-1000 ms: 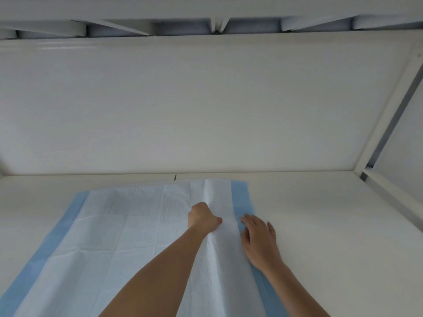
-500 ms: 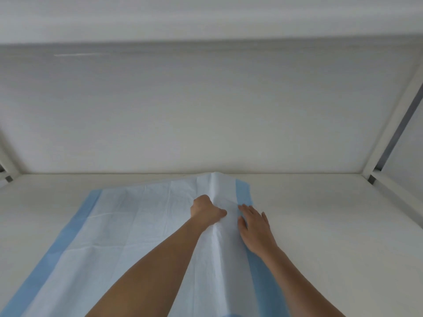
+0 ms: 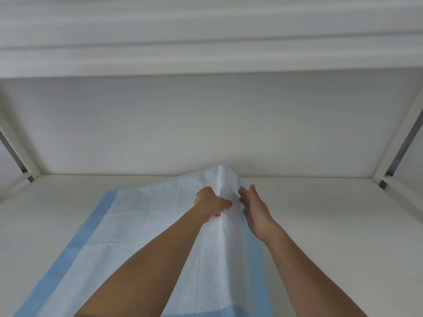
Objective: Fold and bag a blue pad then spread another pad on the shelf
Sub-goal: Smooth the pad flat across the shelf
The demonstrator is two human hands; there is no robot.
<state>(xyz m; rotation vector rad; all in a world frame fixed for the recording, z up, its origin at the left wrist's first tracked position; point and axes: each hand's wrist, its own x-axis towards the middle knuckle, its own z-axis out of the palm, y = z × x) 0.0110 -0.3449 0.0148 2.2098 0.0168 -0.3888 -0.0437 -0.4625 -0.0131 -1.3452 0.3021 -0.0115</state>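
Note:
A pad [image 3: 137, 216], white with blue borders, lies spread on the white shelf [image 3: 320, 225], reaching from the lower left up toward the back wall. Its far right part is raised into a ridge that peaks near the wall. My left hand [image 3: 211, 203] is closed on a pinch of the white sheet beside that ridge. My right hand [image 3: 255, 208] is held edge-on just right of the ridge with fingers straight and apart, over the pad's right blue border. Both forearms cross the pad's near half and hide part of it.
The shelf's white back wall [image 3: 206, 124] stands right behind the pad's far edge. White uprights [image 3: 398, 136] frame the right side and another upright [image 3: 16, 143] the left. The upper shelf's front rail [image 3: 206, 58] runs overhead. Bare shelf surface extends to the right of the pad.
The far right part of the pad has risen from lying flat into a peaked ridge. My right hand has lifted off the blue border and turned edge-on. The view has tilted downward.

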